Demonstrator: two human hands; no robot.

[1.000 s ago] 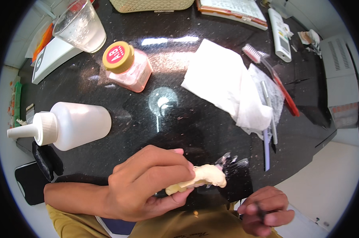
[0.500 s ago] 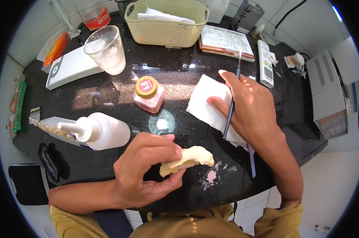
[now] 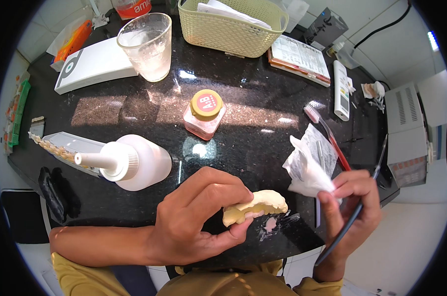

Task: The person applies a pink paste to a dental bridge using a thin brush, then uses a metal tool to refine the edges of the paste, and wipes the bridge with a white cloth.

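My left hand (image 3: 194, 219) pinches a pale yellow dental cast (image 3: 268, 198) by its left end, fingertips on top and thumb beneath. The cast is curved, with tooth shapes and a whitish-pink strip along its lower edge. At the right, my right hand (image 3: 356, 212) grips a crumpled white tissue (image 3: 305, 172) between thumb and fingers, lifted at its near end. A thin dark-handled brush (image 3: 341, 239) is also held in that hand, slanting across the fingers. Just below the cast, a pink powdery smear (image 3: 270, 225) marks the black counter (image 3: 253, 163).
A white nozzle bottle (image 3: 144, 163) stands left, beside a card of tooth shapes (image 3: 60, 150). Mid-counter is a gold-lidded jar (image 3: 204, 116). Behind are a glass (image 3: 152, 54), a green basket (image 3: 228, 32) and books (image 3: 300, 59). A red toothbrush (image 3: 332, 140) lies by the tissue.
My right hand has drawn back toward me and picked up the tissue, still with the brush. The toothbrush is now uncovered. My left hand still holds the cast, now tilted to show more of its inside.
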